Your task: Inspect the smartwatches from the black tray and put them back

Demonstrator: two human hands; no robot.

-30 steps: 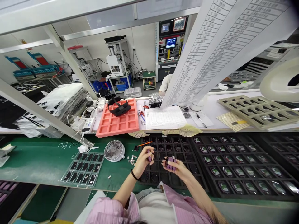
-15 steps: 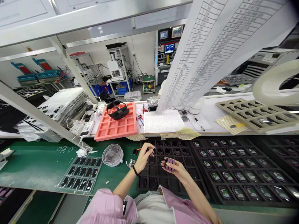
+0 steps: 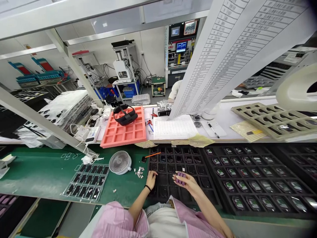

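My right hand point(image 3: 188, 182) is closed around a small stack of ridged purple pieces point(image 3: 181, 178), held over the middle of a black compartment tray point(image 3: 171, 182). My left hand point(image 3: 151, 180) reaches down at the left side of that tray. Its fingers are curled together at a compartment, and whatever they grip is hidden. Dark rounded-square parts point(image 3: 170, 159) sit in many of the tray's compartments. A tiny white piece point(image 3: 183, 169) shows just above my right hand.
Another black tray point(image 3: 214, 195) with glassy parts stands at the right. Left are a small fan point(image 3: 120, 162), white scraps point(image 3: 139, 172), an orange stick point(image 3: 153, 154) and a clear tray point(image 3: 85, 181). A pink tray point(image 3: 105, 140) bearing a headset point(image 3: 125, 115) lies on the shelf behind.
My left hand has moved down and left, from above the tray to its left side. My right hand still holds the purple pieces, slightly lower. The view has shifted a little.
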